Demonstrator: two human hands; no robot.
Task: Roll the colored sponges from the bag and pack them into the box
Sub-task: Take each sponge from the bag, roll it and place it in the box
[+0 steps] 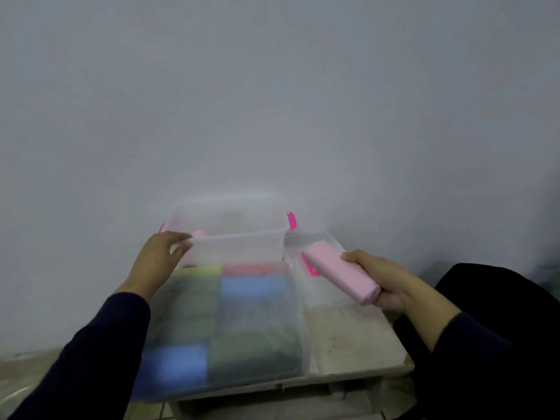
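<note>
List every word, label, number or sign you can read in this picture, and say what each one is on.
None can be read.
The clear plastic box, its lid, the rolled pink sponge and the bag of colored sponges show no lettering; the picture is blurred, so small print may be missed.

Head camera: looks forward, slightly down, close over table (348, 356); blurred, apparently.

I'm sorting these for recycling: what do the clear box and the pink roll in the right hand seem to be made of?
The box looks like thin translucent plastic with a frosted finish: the wall shows through it. The pink roll looks like soft matte foam sponge, curled in the right hand; blur leaves its texture uncertain.
</note>
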